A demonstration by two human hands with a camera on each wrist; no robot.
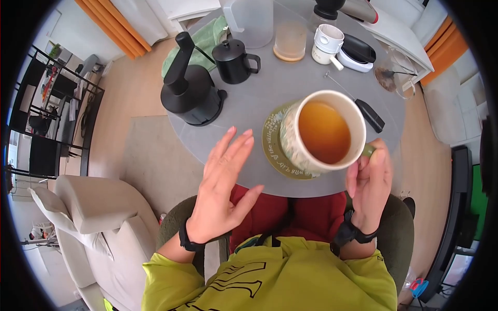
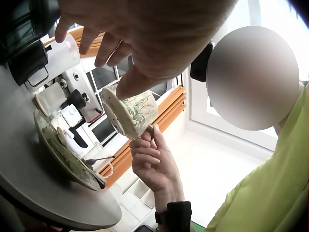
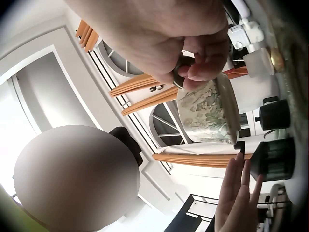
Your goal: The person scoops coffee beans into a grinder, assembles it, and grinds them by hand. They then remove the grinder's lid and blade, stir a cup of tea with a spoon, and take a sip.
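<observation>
My right hand (image 1: 371, 181) pinches the green handle (image 1: 369, 150) of a cream mug with a leafy pattern (image 1: 293, 137). Amber-brown liquid (image 1: 324, 132) fills much of the mug, raised above the table and tilted toward me in the head view. Below it lies a green saucer (image 1: 273, 129) with white lettering, partly hidden by the mug. To the mug's left, my left hand (image 1: 223, 181) is held up with fingers spread and nothing in it. The left wrist view shows the mug (image 2: 137, 113) clear of the saucer (image 2: 72, 162).
On the round grey table (image 1: 249, 111) stand a black hand-crank grinder (image 1: 192, 98), a black lidded pot (image 1: 233, 62), a clear pitcher (image 1: 251, 23) and a glass (image 1: 289, 39). Farther right are a white cup (image 1: 328, 41), a black-handled whisk-like tool (image 1: 369, 115) and a glass with brown residue (image 1: 385, 80).
</observation>
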